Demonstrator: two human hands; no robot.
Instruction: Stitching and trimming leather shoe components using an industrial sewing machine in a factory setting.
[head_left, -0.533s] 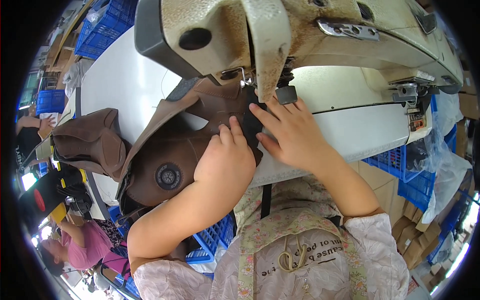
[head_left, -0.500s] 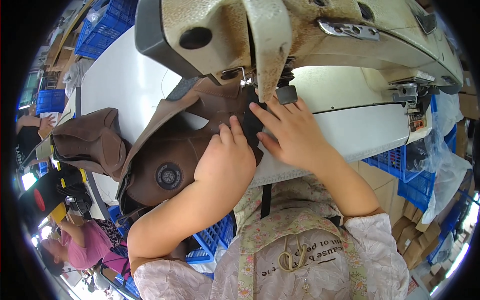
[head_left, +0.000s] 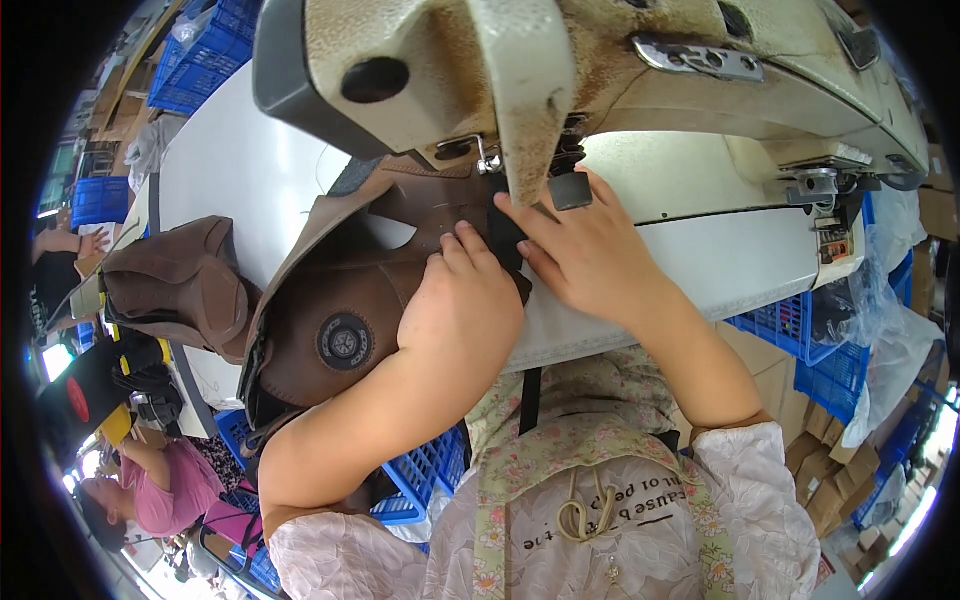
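Observation:
A brown leather piece [head_left: 385, 285] with a round black badge [head_left: 345, 342] lies on the white table, its far end under the sewing machine head [head_left: 420, 60]. It resembles a shoe upper, but I cannot tell. My left hand [head_left: 465, 295] rests on the leather, fingers close together and stretched forward, thumb hidden. A black strip [head_left: 500, 235] runs along the leather's right edge. Beside that strip is my right hand [head_left: 590, 245], fingers apart, index fingertip at the strip close to the needle area. Part of this hand is behind the machine's black knob [head_left: 571, 190].
A second brown leather piece [head_left: 185, 285] sits at the table's left. The machine arm [head_left: 750, 110] spans the far right. Blue crates [head_left: 210, 60] stand beyond the table [head_left: 250, 160]; another blue crate [head_left: 830, 375] is at right. A person in pink [head_left: 175, 490] sits at lower left.
The badged leather and my left hand have shifted slightly right and away from me. My right hand has moved slightly away too, its fingers still apart.

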